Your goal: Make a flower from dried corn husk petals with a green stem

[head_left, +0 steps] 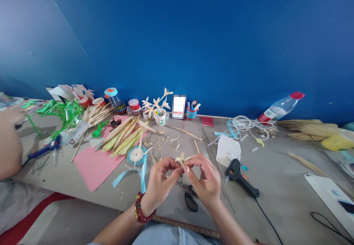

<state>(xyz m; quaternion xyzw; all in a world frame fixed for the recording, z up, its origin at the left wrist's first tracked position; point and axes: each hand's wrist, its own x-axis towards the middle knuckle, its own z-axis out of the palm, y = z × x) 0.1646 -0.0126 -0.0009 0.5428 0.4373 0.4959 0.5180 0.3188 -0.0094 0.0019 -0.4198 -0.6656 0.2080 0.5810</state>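
Between my two hands, over the front of the table, is a small pale flower [181, 159] with pointed petals that look like corn husk. My left hand [163, 175], a beaded bracelet at its wrist, pinches the flower's base from the left. Thumb and fingers of my right hand [204, 175] close on its right side, at a petal. Black-handled scissors [190, 202] lie under my hands, partly covered by them. Left of my hands is a roll of light blue ribbon [137, 155], its loose ends trailing on the table.
Finished husk flowers stand in a white cup [159, 118] by the blue wall. Corn husks [121, 136] lie on pink paper [95, 164]. A black glue gun [242, 178] rests at right, its cord running forward. A tilted bottle [280, 108] stands behind. At far left is another person's arm [10, 142].
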